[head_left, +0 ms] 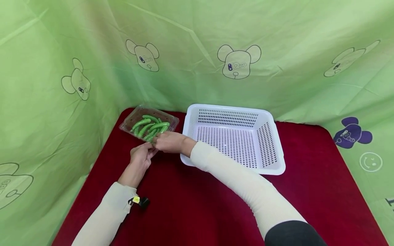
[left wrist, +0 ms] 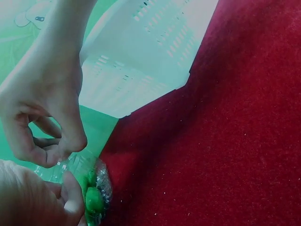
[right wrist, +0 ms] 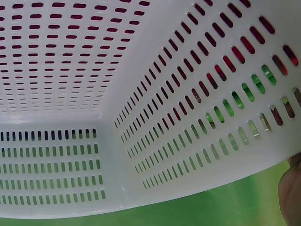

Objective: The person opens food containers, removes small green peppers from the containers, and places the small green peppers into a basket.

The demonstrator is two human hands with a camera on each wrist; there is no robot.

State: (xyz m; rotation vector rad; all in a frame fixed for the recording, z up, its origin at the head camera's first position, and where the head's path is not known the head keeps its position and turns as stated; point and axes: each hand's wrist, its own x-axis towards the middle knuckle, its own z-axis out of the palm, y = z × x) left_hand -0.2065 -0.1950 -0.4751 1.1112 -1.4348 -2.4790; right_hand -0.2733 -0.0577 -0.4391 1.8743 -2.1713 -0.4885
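Desk (head_left: 197, 205) under deep red cloth, rounded far corners, plush nap with pale specks in the left wrist view; green fabric backdrop (head_left: 191, 20) hung creased behind and down both sides, printed with outlined bear heads (head_left: 237, 65), a purple bear (head_left: 352, 133) and a winking smiley (head_left: 370, 162) at right of frame. White slotted basket (head_left: 278, 147) on the cloth, centre-right; its walls fill most of the right wrist view, red and green showing through the slots. Clear plastic box (head_left: 135, 116) of green peppers (head_left: 159, 125) just left of it, left of centre, toward the desk's far left corner. Both hands at the box's near edge: left hand (head_left: 140, 155) gripping it, right hand (head_left: 169, 141) pinching the clear plastic, thumb against finger
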